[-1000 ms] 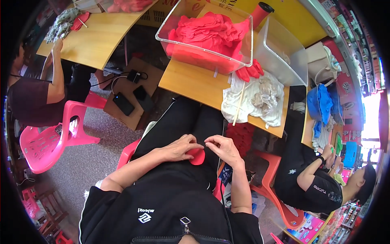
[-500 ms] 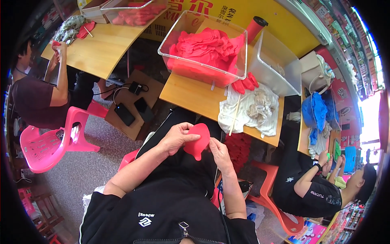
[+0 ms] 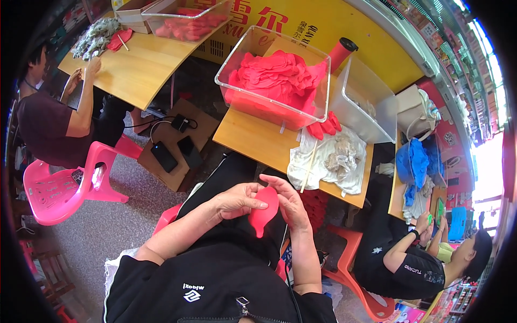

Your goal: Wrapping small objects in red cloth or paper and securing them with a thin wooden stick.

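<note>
A flat, red, teardrop-shaped piece (image 3: 263, 213) hangs over my lap, its narrow tail pointing down. My left hand (image 3: 240, 201) pinches it near the upper left edge, thumb on the front face. On the other side is my right hand (image 3: 288, 204), its fingers stretched and apart, some reaching behind the top of the piece. Whether those fingertips touch it is hidden. On the table ahead, a clear plastic bin (image 3: 230, 86) holds a heap of similar red pieces (image 3: 276, 75). A few more red pieces (image 3: 324, 127) lie beside the bin.
A white cloth (image 3: 301, 161) with a thin stick (image 3: 309, 164) and a crumpled greyish bundle (image 3: 343, 155) covers the table's right end. Another clear bin (image 3: 382, 116) stands behind. Two phones (image 3: 163, 156) lie on cardboard at left. Co-workers sit left and right; an orange chair (image 3: 344, 258) is beside me.
My right hand has left the edge of the red piece and opened its fingers upward. The piece has dropped slightly and turned in my left hand. The left co-worker's hands have moved.
</note>
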